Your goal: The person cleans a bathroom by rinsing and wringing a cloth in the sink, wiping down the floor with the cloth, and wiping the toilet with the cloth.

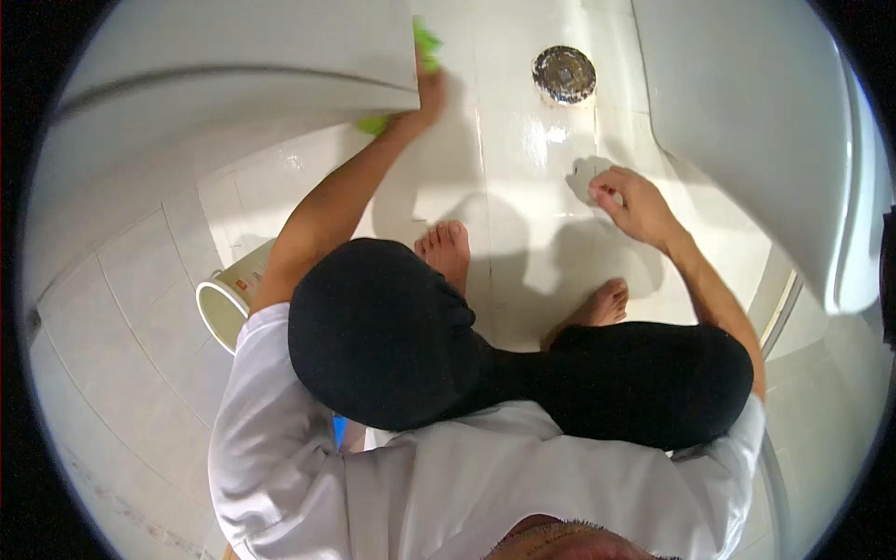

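My left hand [430,96] reaches to the floor beside the edge of a white fixture [280,42], which partly hides it. A bright green cloth [427,47] shows at its fingers, pressed against the floor; its fingers are mostly out of sight. Another bit of green [371,124] peeks out under the fixture near my wrist. My right hand [639,207] hovers over the white tiled floor [509,140], loosely bent, with thumb and fingers apart and nothing visible in it. Beyond it lies a round, dark-stained floor drain [564,75].
A cream bucket [222,315] lies tilted by my left arm. On the right, a large white basin-like fixture [747,103] bulges in, with a grey hose or pipe [782,313] below it. My bare feet [445,250] are on the floor between my arms. Tiled wall [140,299] stands at left.
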`<control>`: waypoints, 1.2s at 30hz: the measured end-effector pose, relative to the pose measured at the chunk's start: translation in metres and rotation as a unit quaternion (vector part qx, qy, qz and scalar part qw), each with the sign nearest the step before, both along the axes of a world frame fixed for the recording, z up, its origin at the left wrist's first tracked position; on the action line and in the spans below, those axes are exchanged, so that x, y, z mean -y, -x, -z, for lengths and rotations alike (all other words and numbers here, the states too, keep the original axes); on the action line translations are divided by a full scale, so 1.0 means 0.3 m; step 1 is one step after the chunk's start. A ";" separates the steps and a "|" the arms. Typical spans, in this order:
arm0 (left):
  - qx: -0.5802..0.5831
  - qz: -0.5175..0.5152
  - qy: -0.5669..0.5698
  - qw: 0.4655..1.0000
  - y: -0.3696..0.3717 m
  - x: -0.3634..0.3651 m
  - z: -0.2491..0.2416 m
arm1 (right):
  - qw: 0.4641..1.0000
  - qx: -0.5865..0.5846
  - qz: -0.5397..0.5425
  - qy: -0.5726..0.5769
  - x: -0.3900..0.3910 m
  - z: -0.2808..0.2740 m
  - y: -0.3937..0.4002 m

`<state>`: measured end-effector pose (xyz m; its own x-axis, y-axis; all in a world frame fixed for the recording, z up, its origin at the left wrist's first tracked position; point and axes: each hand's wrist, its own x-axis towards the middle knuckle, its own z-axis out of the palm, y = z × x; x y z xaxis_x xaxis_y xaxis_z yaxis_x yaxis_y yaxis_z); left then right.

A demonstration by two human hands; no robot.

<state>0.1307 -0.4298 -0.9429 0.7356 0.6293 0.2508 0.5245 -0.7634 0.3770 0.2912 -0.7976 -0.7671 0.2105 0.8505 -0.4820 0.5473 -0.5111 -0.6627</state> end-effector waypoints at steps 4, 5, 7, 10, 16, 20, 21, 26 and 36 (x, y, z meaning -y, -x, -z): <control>-0.130 0.230 0.184 0.947 -0.083 0.315 -0.205 | 0.984 0.129 -0.117 -0.050 -0.003 -0.079 0.045; -0.104 0.244 0.278 0.923 -0.073 0.348 -0.269 | 0.983 0.127 -0.130 -0.033 -0.037 -0.123 0.056; -0.044 0.245 0.218 0.944 -0.039 0.243 -0.247 | 0.979 0.157 -0.116 -0.049 -0.124 -0.113 0.087; 0.147 0.148 0.108 0.972 0.003 0.008 -0.098 | 0.975 0.222 0.022 0.000 -0.356 0.078 0.202; 0.109 -0.002 0.220 0.969 0.051 -0.081 -0.118 | 0.905 0.340 0.226 -0.120 -0.599 0.405 0.512; 0.070 0.087 0.087 0.990 0.059 -0.117 -0.127 | 0.896 0.273 0.349 -0.024 -0.267 0.386 0.494; -0.006 0.060 0.056 0.997 0.041 -0.118 -0.133 | 0.865 0.305 0.392 0.076 -0.141 0.365 0.513; -0.089 0.027 -0.008 0.996 0.024 -0.154 -0.089 | 0.557 0.309 0.728 0.254 0.564 0.453 0.631; -0.115 0.004 -0.065 0.991 0.025 -0.072 -0.148 | 0.857 0.173 0.483 0.058 -0.257 0.277 0.327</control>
<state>0.1231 -0.4081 -0.8984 0.7873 0.5971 0.1535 0.5794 -0.8017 0.1468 0.1930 -0.7206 -0.8503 0.9362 0.1500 -0.3179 -0.0137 -0.8882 -0.4593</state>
